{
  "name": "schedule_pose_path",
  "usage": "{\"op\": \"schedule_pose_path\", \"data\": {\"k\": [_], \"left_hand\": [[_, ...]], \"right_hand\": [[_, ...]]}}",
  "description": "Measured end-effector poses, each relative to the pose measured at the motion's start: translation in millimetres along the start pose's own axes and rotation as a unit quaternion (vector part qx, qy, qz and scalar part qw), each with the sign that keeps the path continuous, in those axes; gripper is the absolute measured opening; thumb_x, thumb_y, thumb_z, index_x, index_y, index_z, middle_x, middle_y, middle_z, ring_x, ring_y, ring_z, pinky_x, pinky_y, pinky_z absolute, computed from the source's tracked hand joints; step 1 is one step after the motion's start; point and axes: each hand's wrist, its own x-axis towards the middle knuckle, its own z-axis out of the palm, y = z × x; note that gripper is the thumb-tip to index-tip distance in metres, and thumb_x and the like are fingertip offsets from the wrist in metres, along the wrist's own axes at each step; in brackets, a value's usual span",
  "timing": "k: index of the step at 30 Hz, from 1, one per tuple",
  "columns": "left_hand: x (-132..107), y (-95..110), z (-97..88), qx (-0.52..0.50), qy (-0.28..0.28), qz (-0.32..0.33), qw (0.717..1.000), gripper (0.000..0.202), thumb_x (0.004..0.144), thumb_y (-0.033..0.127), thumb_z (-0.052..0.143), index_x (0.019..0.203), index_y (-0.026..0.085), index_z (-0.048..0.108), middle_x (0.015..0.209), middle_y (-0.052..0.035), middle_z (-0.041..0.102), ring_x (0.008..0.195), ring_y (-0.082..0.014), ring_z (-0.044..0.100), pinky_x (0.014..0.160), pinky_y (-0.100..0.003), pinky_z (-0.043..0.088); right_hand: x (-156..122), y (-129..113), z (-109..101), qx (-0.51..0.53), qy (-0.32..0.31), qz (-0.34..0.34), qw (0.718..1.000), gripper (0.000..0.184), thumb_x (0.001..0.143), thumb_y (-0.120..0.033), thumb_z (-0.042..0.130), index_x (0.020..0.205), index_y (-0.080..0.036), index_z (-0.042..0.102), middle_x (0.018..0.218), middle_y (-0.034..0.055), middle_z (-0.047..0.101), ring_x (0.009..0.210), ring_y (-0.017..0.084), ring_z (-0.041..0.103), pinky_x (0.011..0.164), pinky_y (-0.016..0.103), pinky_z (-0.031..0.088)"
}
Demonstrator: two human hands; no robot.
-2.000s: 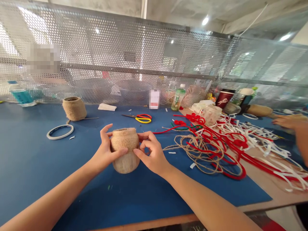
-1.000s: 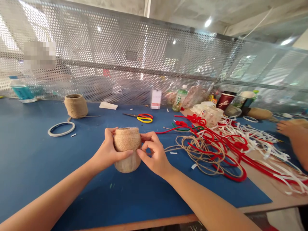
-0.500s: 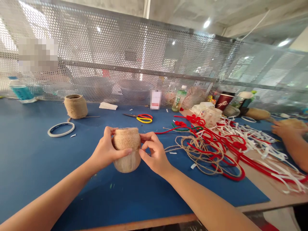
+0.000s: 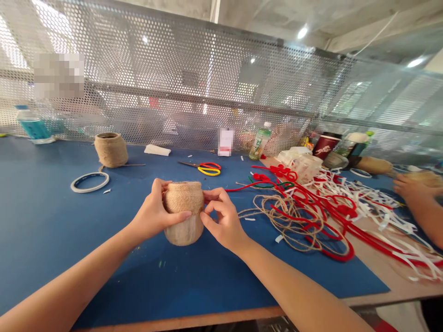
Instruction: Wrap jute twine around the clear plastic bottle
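A jar [image 4: 185,230] stands tilted slightly between my hands, its upper half wrapped in rows of jute twine and its lower part bare. My left hand [image 4: 157,207] grips it from the left, thumb across the front at the lowest wrap. At the jar's right side my right hand [image 4: 221,216] pinches the twine near the wrap's lower edge; the fingertips partly hide the strand. From behind that hand the strand runs to a loose tangle of jute twine [image 4: 287,221] on the blue mat [image 4: 166,295].
Beyond the jar lie scissors [image 4: 209,168] with red and yellow handles. A fully wrapped jar [image 4: 111,151] and a tape roll [image 4: 90,182] are at left. Red cords [image 4: 328,212] and white strips [image 4: 377,203] spread at right, near another person's hand [image 4: 410,186]. Bottles [image 4: 260,143] stand behind.
The view has shifted slightly. Both hands keep nearly the same hold on the jar, with little visible movement.
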Motion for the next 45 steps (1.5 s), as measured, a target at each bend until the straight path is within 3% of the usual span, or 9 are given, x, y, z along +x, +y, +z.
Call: {"op": "schedule_pose_path", "data": {"k": [7,16,23,31,37,45], "left_hand": [[-5,7,2.2,0.022,0.012,-0.003,1.000,0.064,0.055,0.045,0.068,0.101,0.020,0.032,0.103,-0.0083,0.051,0.100,-0.0264,0.053,0.086,-0.044,0.043],[-13,12,5.2,0.009,0.001,0.026,1.000,0.087,0.058,0.036,0.069,0.125,0.022,0.016,0.103,-0.0076,0.053,0.098,-0.0261,0.057,0.086,-0.046,0.044],[-16,17,8.5,0.020,0.028,0.029,0.999,0.098,0.052,0.037,0.074,0.129,0.023,0.014,0.103,-0.0083,0.054,0.097,-0.0268,0.057,0.086,-0.047,0.044],[-14,15,7.0,-0.001,0.018,0.024,1.000,0.098,0.052,0.035,0.075,0.128,0.023,0.015,0.101,-0.0070,0.055,0.095,-0.0251,0.058,0.086,-0.045,0.044],[-11,14,4.3,-0.046,0.006,-0.009,0.999,0.096,0.053,0.035,0.075,0.129,0.024,0.015,0.098,-0.0054,0.054,0.088,-0.0241,0.060,0.083,-0.046,0.046],[-8,10,1.9,-0.079,-0.026,-0.017,0.996,0.095,0.056,0.037,0.074,0.129,0.025,0.015,0.100,-0.0060,0.053,0.089,-0.0229,0.057,0.085,-0.046,0.044]], "right_hand": [[0,-2,0,-0.007,0.002,0.006,1.000,0.017,0.072,-0.013,0.057,0.058,-0.018,0.049,0.099,0.0056,0.047,0.104,0.019,0.052,0.090,0.038,0.046],[-1,-8,2,-0.023,0.011,0.004,1.000,0.018,0.069,-0.011,0.058,0.055,-0.017,0.047,0.097,0.0058,0.046,0.098,0.018,0.053,0.081,0.035,0.049],[-3,-15,2,-0.051,0.020,-0.025,0.998,0.018,0.068,-0.011,0.058,0.055,-0.017,0.046,0.094,0.0050,0.046,0.093,0.017,0.054,0.076,0.032,0.050],[-2,-13,2,-0.051,0.021,-0.029,0.998,0.016,0.068,-0.014,0.061,0.057,-0.017,0.050,0.094,0.0051,0.047,0.093,0.018,0.055,0.075,0.032,0.051],[-2,-13,0,-0.031,-0.001,-0.024,0.999,0.016,0.068,-0.014,0.060,0.056,-0.017,0.050,0.098,0.0072,0.048,0.094,0.019,0.056,0.062,0.027,0.053],[-1,-14,-1,-0.043,-0.002,-0.037,0.998,0.017,0.069,-0.013,0.056,0.055,-0.016,0.048,0.098,0.0078,0.050,0.095,0.019,0.056,0.076,0.035,0.052]]}}
